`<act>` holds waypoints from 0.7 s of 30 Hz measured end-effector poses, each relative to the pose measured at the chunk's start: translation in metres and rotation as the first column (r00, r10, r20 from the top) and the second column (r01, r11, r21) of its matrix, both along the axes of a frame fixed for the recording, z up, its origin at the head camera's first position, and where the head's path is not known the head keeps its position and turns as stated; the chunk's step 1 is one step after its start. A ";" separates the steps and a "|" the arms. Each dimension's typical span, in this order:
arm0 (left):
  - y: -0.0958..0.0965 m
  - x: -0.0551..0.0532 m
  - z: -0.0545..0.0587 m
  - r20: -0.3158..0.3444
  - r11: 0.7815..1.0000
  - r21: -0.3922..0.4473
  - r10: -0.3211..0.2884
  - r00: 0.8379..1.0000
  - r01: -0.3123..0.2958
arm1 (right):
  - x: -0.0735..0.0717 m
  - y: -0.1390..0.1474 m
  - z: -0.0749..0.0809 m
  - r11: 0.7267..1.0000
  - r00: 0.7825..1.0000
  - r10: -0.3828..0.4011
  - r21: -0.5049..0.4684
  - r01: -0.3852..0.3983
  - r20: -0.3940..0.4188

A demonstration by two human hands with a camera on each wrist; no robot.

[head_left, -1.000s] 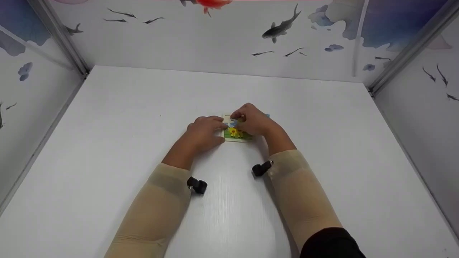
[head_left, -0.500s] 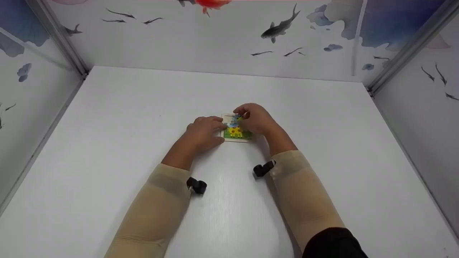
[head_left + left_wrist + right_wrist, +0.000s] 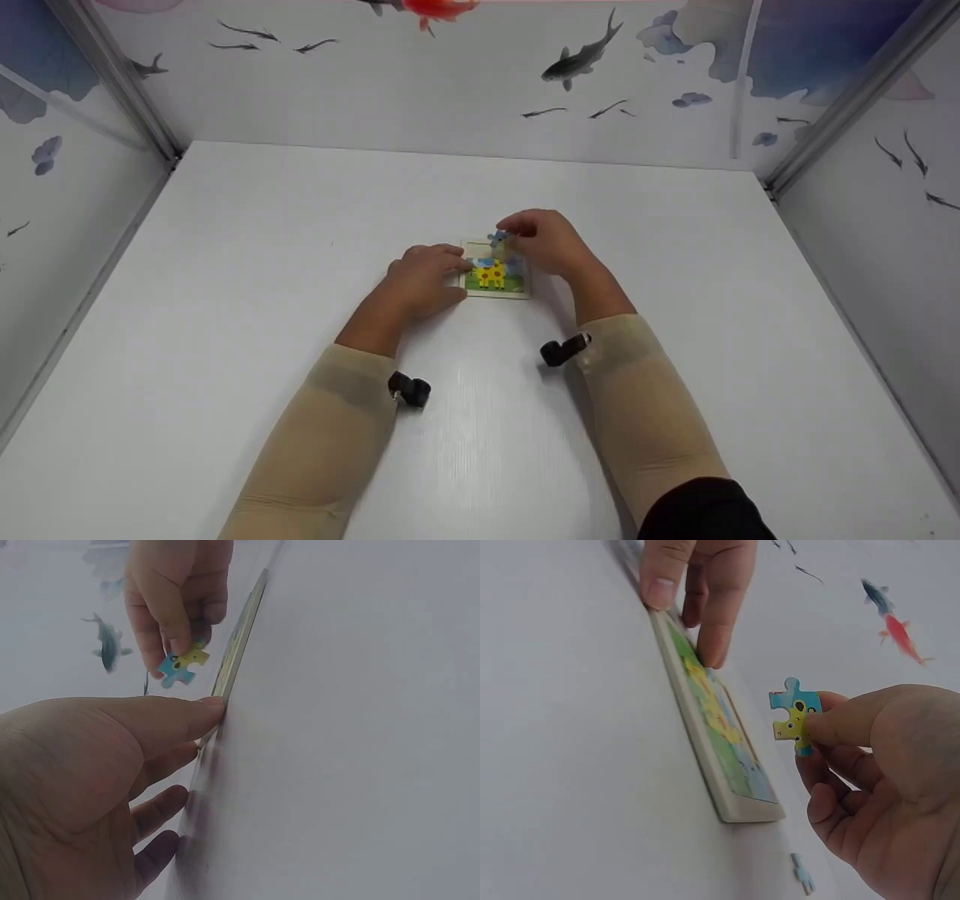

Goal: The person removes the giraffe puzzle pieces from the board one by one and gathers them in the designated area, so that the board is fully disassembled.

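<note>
Board (image 3: 477, 250) sat mid-view, head cam; L hand (image 3: 426, 281) unclenched, fingers on its 9 o'clock edge; R hand (image 3: 551, 244) pinched piece (image 3: 498, 238) near its 12. L wrist cam: thumb on edge prob. steadied board w/o tilting. R wrist cam: tabs stuck out past pinch; straight vertical moves, no twist, prob. suited best. 2nd piece (image 3: 802, 874) lay apart, 5 o'clock.
</note>
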State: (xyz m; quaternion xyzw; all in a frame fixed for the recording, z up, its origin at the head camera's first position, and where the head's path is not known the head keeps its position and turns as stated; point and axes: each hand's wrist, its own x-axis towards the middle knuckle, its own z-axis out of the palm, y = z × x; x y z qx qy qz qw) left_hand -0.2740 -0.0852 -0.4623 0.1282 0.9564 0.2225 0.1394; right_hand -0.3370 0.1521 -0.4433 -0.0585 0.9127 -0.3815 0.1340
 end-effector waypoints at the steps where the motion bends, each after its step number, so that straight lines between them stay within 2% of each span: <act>1: 0.000 0.000 -0.001 -0.001 1.000 0.000 0.002 1.000 -0.002 | 0.000 0.004 0.003 1.000 1.000 -0.021 -0.023 0.021 -0.001; 5: 0.000 0.000 -0.002 -0.009 1.000 0.001 0.003 1.000 -0.003 | -0.001 0.023 0.013 0.989 0.994 -0.112 -0.096 0.113 0.017; 9: 0.000 0.001 -0.001 -0.018 1.000 -0.001 0.002 1.000 -0.002 | -0.001 0.044 0.017 0.977 0.986 -0.166 -0.129 0.167 0.021; 21: 0.002 0.005 0.002 -0.012 1.000 0.008 0.023 1.000 -0.023 | -0.004 0.113 0.004 0.960 0.967 -0.247 -0.118 0.253 0.063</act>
